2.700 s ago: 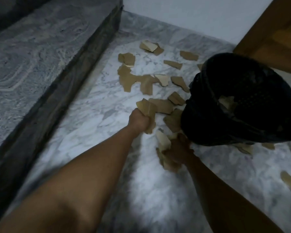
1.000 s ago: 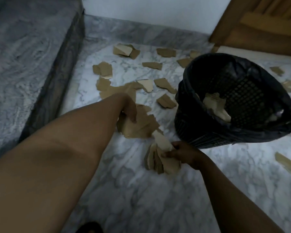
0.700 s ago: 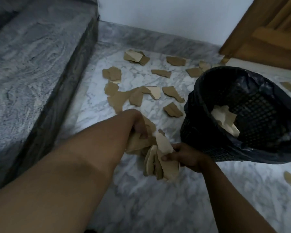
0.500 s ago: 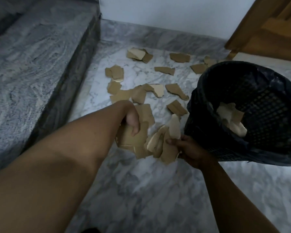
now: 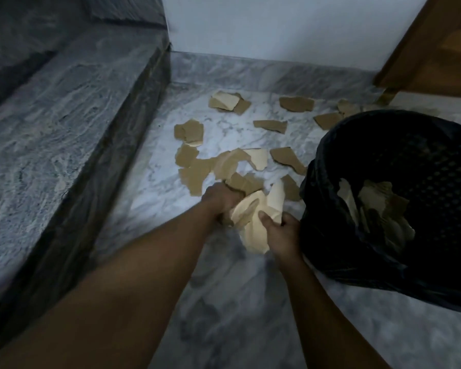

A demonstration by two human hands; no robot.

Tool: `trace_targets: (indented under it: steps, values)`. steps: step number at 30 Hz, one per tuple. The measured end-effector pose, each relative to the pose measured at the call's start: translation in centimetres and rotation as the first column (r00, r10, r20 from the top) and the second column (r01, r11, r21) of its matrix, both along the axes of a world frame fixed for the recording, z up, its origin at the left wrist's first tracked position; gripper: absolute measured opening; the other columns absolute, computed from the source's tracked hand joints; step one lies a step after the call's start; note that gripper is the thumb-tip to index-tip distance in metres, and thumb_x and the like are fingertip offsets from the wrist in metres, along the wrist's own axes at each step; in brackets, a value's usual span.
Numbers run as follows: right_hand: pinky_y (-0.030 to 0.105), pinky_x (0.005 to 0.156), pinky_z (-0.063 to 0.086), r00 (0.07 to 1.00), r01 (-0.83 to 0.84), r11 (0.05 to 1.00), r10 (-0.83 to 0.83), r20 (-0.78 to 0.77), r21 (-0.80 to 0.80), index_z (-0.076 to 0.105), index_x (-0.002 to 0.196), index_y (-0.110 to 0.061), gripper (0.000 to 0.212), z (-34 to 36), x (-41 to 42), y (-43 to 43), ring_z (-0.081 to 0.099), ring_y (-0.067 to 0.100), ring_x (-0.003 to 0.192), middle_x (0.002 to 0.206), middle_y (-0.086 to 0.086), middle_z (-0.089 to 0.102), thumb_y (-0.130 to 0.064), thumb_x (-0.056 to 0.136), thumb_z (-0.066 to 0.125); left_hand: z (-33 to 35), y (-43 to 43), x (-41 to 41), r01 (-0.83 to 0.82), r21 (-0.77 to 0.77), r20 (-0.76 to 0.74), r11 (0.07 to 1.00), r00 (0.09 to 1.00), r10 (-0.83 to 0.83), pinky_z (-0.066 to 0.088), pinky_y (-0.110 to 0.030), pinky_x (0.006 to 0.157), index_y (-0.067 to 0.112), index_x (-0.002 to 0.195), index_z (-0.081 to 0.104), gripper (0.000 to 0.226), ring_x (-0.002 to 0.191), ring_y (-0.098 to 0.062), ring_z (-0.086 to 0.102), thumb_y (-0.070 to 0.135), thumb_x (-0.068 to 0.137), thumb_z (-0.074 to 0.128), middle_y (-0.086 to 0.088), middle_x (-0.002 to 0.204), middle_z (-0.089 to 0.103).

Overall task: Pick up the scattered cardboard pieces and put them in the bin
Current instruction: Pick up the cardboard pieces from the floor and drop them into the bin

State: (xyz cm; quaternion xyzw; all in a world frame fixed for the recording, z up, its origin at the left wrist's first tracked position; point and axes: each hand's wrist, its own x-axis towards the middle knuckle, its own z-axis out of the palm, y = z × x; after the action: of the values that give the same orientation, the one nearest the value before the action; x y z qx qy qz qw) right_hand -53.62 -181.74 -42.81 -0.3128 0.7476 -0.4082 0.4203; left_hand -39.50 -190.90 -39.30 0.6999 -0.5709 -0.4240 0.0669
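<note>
- left hand [image 5: 220,201] and right hand [image 5: 280,235] both grip one cardboard bundle [image 5: 254,225]. Left fingers are curled round its far-left edge and the right thumb is pinched over its near-right side.
- Change: half a second ago each hand holds its own handful, brown in the left and a fan of pieces in the right. Now the two are pressed into a single wad between the hands.
- Reading: gathering for this batch looks finished. The next move is probably a lift over the rim and a drop.
- Bundle is off the floor [image 5: 224,302], just left of the bin [image 5: 328,251] and not yet over it.
- Bundle's long axis runs near-to-far, with the far end leaning right toward the bin and the pale face toward the camera.
- Bin mouth opens up and toward the camera. The cardboard in the bin [image 5: 378,206] lies against its mesh wall.
- Many loose floor pieces [image 5: 193,169] remain beyond the hands, so the task is far from done.
</note>
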Motion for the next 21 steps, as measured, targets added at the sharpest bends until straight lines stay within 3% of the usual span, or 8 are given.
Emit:
trace_targets:
  steps: [1,3,6,8,13,16,18,21]
  values:
    - [0.045,0.086,0.056,0.999,0.005,1.000,-0.004,-0.046,0.013,0.069,0.111,-0.013,0.052,0.1,0.0,-0.3,0.068,0.030,0.097,0.105,0.008,0.073,-0.049,0.075,0.076,-1.4,0.0,-0.7,0.018,-0.006,0.113,1.000,0.993,-0.018,0.046,-0.042,0.100,0.022,0.125,0.061,0.064,0.123,-0.031,0.051,0.062,0.075,0.055,-0.009,0.132,0.058]
    - [0.041,0.089,0.053,0.991,0.024,1.000,-0.021,-0.134,0.018,0.065,0.118,-0.009,0.047,-0.1,0.0,-1.1,0.065,0.034,0.103,0.112,0.012,0.070,-0.038,0.082,0.074,-3.6,-0.4,-1.6,-0.045,-0.040,0.249,0.998,0.967,0.054,0.034,-0.045,0.103,0.023,0.131,0.053,0.059,0.130,-0.032,0.038,0.057,0.085,0.043,-0.007,0.140,0.046]
    - [0.029,0.097,0.044,0.989,0.048,0.998,-0.053,-0.137,-0.033,0.058,0.130,0.004,0.051,-0.1,-0.2,-3.4,0.058,0.035,0.119,0.128,0.019,0.062,-0.022,0.089,0.071,-4.4,-1.6,-2.1,-0.238,-0.098,0.078,0.966,0.966,0.246,0.039,-0.043,0.104,0.016,0.133,0.047,0.047,0.126,-0.035,0.045,0.044,0.097,0.036,-0.014,0.140,0.044]
    - [0.038,0.111,0.036,0.982,0.075,0.996,-0.083,-0.170,-0.052,0.046,0.141,0.005,0.062,0.1,-0.2,-5.3,0.048,0.036,0.133,0.143,0.022,0.050,-0.024,0.091,0.069,-4.3,-2.4,-1.7,-0.305,-0.076,-0.051,0.949,0.952,0.302,0.047,-0.040,0.101,0.013,0.129,0.050,0.043,0.118,-0.033,0.055,0.038,0.096,0.045,-0.013,0.133,0.055]
    - [0.046,0.118,0.026,0.974,0.140,0.990,-0.134,-0.181,0.025,0.030,0.151,-0.001,0.070,0.1,-1.0,-10.3,0.034,0.036,0.143,0.157,0.018,0.033,-0.038,0.097,0.057,-2.6,-3.5,1.1,-0.155,0.071,-0.147,0.985,0.975,0.164,0.050,-0.037,0.097,0.000,0.138,0.047,0.055,0.122,-0.035,0.055,0.027,0.092,0.062,-0.017,0.136,0.055]
    - [0.044,0.119,0.022,0.969,0.159,0.987,-0.150,-0.197,0.032,0.025,0.152,0.001,0.071,0.3,-1.6,-11.9,0.028,0.036,0.146,0.159,0.021,0.026,-0.038,0.100,0.052,-2.0,-3.8,2.8,-0.039,0.167,-0.093,0.985,0.994,0.056,0.054,-0.040,0.082,0.005,0.143,0.039,0.071,0.113,-0.037,0.058,0.023,0.084,0.075,-0.016,0.129,0.054]
    - [0.037,0.120,0.012,0.959,0.172,0.985,-0.165,-0.230,0.013,0.017,0.154,0.004,0.071,0.4,-2.0,-12.2,0.018,0.034,0.149,0.162,0.021,0.017,-0.034,0.103,0.049,-2.0,-3.6,3.4,-0.021,0.248,-0.086,0.969,0.995,0.043,0.053,-0.038,0.069,0.004,0.136,0.049,0.061,0.107,-0.037,0.060,0.023,0.085,0.075,-0.015,0.124,0.056]
    - [0.041,0.119,0.019,0.964,0.140,0.990,-0.130,-0.233,0.026,0.025,0.150,0.008,0.066,0.3,-2.1,-12.1,0.025,0.036,0.146,0.159,0.024,0.024,-0.031,0.102,0.050,-1.2,-4.0,3.8,-0.009,0.332,-0.128,0.943,0.990,0.054,0.052,-0.042,0.076,0.014,0.149,0.032,0.074,0.113,-0.036,0.057,0.021,0.087,0.072,-0.015,0.142,0.047]
